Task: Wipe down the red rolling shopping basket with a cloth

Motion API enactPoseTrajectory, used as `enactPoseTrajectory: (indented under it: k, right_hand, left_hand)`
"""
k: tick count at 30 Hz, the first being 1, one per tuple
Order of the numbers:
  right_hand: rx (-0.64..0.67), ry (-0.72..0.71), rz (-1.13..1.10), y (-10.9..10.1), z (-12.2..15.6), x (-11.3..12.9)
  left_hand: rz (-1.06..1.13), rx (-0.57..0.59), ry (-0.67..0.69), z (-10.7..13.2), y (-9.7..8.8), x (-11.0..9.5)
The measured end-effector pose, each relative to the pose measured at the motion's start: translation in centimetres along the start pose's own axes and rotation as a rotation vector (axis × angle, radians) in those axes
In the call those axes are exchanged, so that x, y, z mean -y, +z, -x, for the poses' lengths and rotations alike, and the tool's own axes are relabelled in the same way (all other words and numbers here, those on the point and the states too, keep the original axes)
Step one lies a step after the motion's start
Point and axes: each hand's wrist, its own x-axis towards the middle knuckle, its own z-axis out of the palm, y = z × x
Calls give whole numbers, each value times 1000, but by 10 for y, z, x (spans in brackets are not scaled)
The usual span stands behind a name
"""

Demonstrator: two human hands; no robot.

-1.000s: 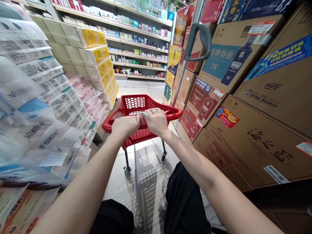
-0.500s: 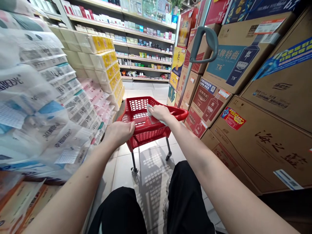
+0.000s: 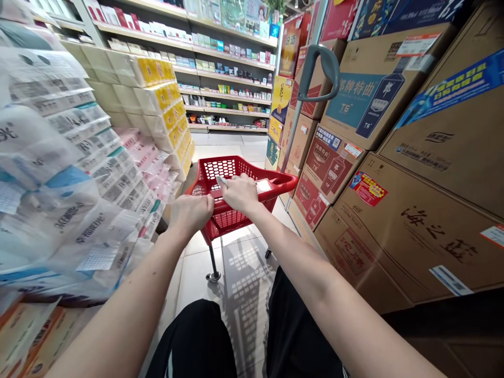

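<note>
A small red shopping cart (image 3: pixel 233 224) stands in front of my knees, its perforated plastic basket on metal legs with casters. My left hand (image 3: pixel 192 214) is closed around the left end of its near rim. Just right of it, my right hand (image 3: pixel 241 193) presses on the rim with a pale cloth (image 3: pixel 221 181) bunched in its fingers. Only a small corner of the cloth shows past the thumb side; the rest is hidden under the hand. A white label (image 3: pixel 264 185) is visible on the rim right of that hand. Little of the basket's inside can be seen.
Stacked liquor cartons (image 3: pixel 425 220) line the right side, close to the cart. A grey loop handle (image 3: pixel 319 73) on a pole rises beyond the cart's right corner. Tissue packs (image 3: pixel 79 210) pile up on the left. Stocked shelves (image 3: pixel 232 79) cross the back.
My right hand has slid left along the rim with the cloth, uncovering the white label and coming close to my left hand. The left hand keeps its grip. The view has shifted slightly.
</note>
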Motion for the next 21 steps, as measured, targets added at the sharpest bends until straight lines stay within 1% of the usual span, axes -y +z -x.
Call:
enactPoseTrajectory:
  k: [2, 4, 5, 7, 11, 13, 15, 16, 18, 21]
  right_hand:
    - [-35, -53, -7, -2, 7, 4]
    - [-45, -111, -29, -5, 12, -1]
    - [-40, -127, -47, -6, 13, -8]
    - [-23, -108, -92, -7, 11, -28]
    - [-45, 75, -156, -4, -1, -81]
    - [-20, 177, -197, -2, -6, -105]
    - [8, 269, -217, 0, -8, -122]
    - [6, 305, -214, 0, -8, -128]
    - [-44, 355, -189, 1, -6, -132]
    - [-201, 365, -183, 4, 4, -121]
  left_hand:
    - [-16, 8, 44, 0, -1, 1]
    - [-27, 12, 74, 0, -2, 1]
    - [-28, 8, 71, 0, -2, 1]
    - [-17, -4, 37, 0, -1, 1]
    - [17, -27, -15, 0, 4, -1]
    - [21, -44, -33, -1, 6, -4]
    - [24, -63, -50, -1, 7, -8]
    - [26, -72, -52, -1, 6, -11]
    - [31, -89, -51, -1, 5, -17]
    - [34, -118, -49, -1, 2, -27]
